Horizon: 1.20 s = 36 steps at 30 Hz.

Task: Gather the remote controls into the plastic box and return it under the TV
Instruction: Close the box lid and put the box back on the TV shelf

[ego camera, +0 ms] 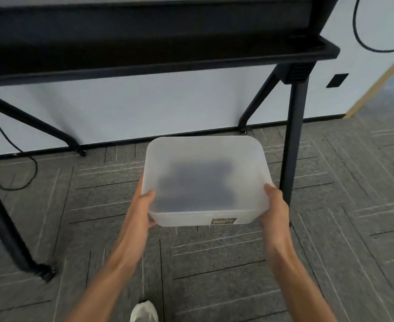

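Note:
A frosted white plastic box (205, 149) hangs in the air in front of me, above the carpet. My left hand (146, 206) grips its near left corner and my right hand (275, 202) grips its near right corner. Dark blurred shapes, the remote controls (196, 184), lie on the box's bottom; I cannot tell how many. A brown label sits on the box's near wall. The black TV stand shelf (158, 59) runs across the top of the view, with the TV's lower edge (145, 17) above it.
Black stand legs slope down at the left (3, 219) and stand at the right (293, 140), close to the box. A black cable (24, 163) trails on the grey carpet at the left. A white wall is behind. My shoe (145, 312) shows at the bottom.

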Motion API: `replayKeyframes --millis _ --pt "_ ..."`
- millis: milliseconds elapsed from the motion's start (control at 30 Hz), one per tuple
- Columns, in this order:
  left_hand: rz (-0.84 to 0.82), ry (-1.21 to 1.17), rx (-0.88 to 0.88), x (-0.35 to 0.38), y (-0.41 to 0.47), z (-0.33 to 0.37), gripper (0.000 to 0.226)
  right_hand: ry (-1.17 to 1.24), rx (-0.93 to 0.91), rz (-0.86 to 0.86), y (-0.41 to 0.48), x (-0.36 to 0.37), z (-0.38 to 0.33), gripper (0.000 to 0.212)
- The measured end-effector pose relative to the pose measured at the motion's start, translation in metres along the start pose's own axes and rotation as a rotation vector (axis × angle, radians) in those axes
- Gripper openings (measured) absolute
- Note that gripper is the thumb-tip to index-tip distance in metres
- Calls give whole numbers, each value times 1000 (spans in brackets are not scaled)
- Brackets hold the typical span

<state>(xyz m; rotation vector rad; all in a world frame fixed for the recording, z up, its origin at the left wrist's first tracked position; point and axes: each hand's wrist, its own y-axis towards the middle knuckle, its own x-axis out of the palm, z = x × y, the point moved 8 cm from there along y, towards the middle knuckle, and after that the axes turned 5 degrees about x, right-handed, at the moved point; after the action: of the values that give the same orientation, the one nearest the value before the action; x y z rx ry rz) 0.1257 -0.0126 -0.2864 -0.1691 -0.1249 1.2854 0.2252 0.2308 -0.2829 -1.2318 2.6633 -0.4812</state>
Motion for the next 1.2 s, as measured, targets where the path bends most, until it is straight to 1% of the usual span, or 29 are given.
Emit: replayKeyframes --millis 67,100,167,267,433,567,700,867,933,1000,1067,1200 --pt "6 -4 16 -1 -8 31 43 18 16 -4 -11 1 -28 54" --pt "7 -8 29 -2 -11 44 49 18 13 -6 -15 2 -39 55" --pt "5 -11 42 -4 -17 67 60 -6 -4 -13 -24 2 -62 49" --pt "-3 -2 54 -5 -26 97 58 -28 -12 -31 -34 7 -90 37" --pt "37 8 44 -14 -33 128 56 -1 -33 -48 -43 20 -127 39" --pt "60 12 40 -25 -32 142 63 6 -55 -46 -45 31 -144 42" --pt "56 17 70 -31 -31 159 59 14 -69 -46 -49 40 -160 40" --pt "92 -13 77 -42 -15 180 62 -11 -58 -22 -45 51 -184 37" --pt "67 16 89 -43 -5 189 56 17 -17 0 -37 56 -186 34" --pt "55 43 101 -47 8 196 50 28 21 27 -26 65 -187 39" --pt "69 45 88 -52 24 197 48 23 16 46 -13 75 -191 33" --pt "66 65 99 -56 64 202 46 -16 0 62 16 98 -199 30"
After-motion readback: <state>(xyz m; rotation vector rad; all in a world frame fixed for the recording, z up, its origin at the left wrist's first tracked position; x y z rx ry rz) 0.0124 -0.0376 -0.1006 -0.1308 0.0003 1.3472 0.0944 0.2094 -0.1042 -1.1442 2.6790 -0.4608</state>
